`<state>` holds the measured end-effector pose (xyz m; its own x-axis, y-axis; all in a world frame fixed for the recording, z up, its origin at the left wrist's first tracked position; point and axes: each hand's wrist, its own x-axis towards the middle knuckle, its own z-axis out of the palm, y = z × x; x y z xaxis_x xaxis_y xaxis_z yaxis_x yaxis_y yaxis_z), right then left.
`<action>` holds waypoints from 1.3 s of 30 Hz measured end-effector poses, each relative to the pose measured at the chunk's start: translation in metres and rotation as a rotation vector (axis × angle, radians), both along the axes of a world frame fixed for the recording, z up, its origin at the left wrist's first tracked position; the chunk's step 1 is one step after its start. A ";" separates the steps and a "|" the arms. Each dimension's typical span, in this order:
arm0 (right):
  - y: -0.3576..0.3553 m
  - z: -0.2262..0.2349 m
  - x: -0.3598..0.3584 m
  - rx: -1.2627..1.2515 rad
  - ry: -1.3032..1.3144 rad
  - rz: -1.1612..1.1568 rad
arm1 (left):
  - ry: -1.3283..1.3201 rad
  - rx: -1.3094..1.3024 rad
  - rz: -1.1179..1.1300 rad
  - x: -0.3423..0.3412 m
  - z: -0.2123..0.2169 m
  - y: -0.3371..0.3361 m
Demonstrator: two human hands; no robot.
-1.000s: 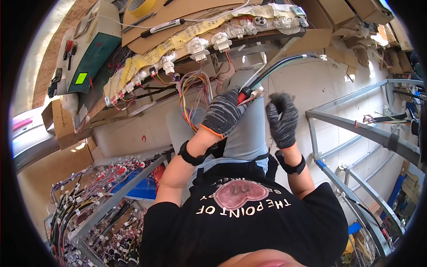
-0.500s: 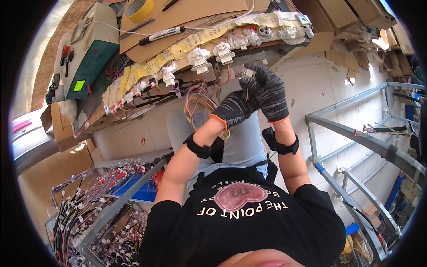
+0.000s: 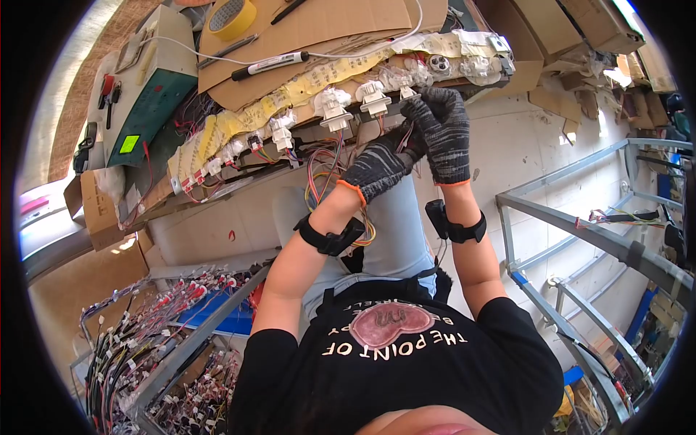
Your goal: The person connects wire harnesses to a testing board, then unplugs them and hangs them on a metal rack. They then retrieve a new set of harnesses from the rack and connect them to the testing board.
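Both my hands wear dark grey knit gloves with orange cuffs. My left hand is closed around thin coloured wires that run up between the two hands. Higher up, my right hand has its fingertips pinched at the board's front edge, beside a white socket. The wire connector in that pinch is mostly hidden by the fingers. Several white connector sockets, such as a large one, line the yellow-taped wiring board. A looped bundle of coloured wires hangs below the board, left of my left hand.
On the cardboard above lie a marker and a yellow tape roll. A green-and-white tester box stands left. Wire harnesses fill a rack at lower left. A metal frame stands right.
My right hand has moved up to the board's edge, beside a white socket. The small white piece at its fingertips is now hidden. My left hand stays low, close to it.
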<state>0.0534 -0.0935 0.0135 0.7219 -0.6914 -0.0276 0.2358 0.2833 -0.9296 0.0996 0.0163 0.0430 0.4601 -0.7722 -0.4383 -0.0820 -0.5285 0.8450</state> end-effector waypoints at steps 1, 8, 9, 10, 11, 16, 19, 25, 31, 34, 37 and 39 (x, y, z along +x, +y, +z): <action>-0.002 -0.001 0.002 -0.002 0.000 -0.007 | -0.015 -0.049 0.015 0.000 0.001 -0.001; -0.044 0.032 -0.052 -0.363 0.583 0.505 | 0.382 -0.028 0.149 0.007 0.009 0.011; -0.044 0.019 -0.071 -0.364 0.606 0.691 | 0.500 -0.092 0.124 0.014 0.007 0.014; -0.042 -0.005 -0.091 -0.361 0.633 0.871 | 0.497 -0.096 0.098 0.017 0.003 0.015; -0.029 -0.027 -0.099 0.037 0.419 0.781 | 0.274 -0.315 -0.060 0.021 -0.002 0.020; -0.053 -0.051 -0.092 1.002 -0.246 -0.052 | 0.470 0.007 -0.041 0.007 0.030 0.008; -0.016 -0.012 -0.103 0.595 -0.026 -0.022 | -0.982 -0.092 -0.125 -0.035 0.068 0.020; 0.094 -0.056 -0.144 -0.803 0.268 0.624 | -0.033 0.040 -0.473 -0.069 0.099 -0.021; -0.035 -0.045 -0.174 0.634 -0.204 0.332 | 0.722 0.042 -0.307 -0.086 0.067 0.017; -0.039 -0.030 -0.189 0.588 -0.041 0.253 | 0.933 0.066 -0.132 -0.122 0.040 0.037; 0.017 0.034 -0.198 0.080 0.416 0.870 | 0.840 -0.239 -0.151 -0.098 0.010 0.033; 0.086 -0.051 -0.232 -0.089 0.008 0.927 | 1.112 -0.044 -0.171 -0.099 0.020 -0.025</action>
<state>-0.1784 -0.0079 -0.0371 0.9869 0.1611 -0.0096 -0.0555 0.2832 -0.9574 0.0006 -0.0090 0.0629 -0.2826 -0.8126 -0.5098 0.6604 -0.5503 0.5110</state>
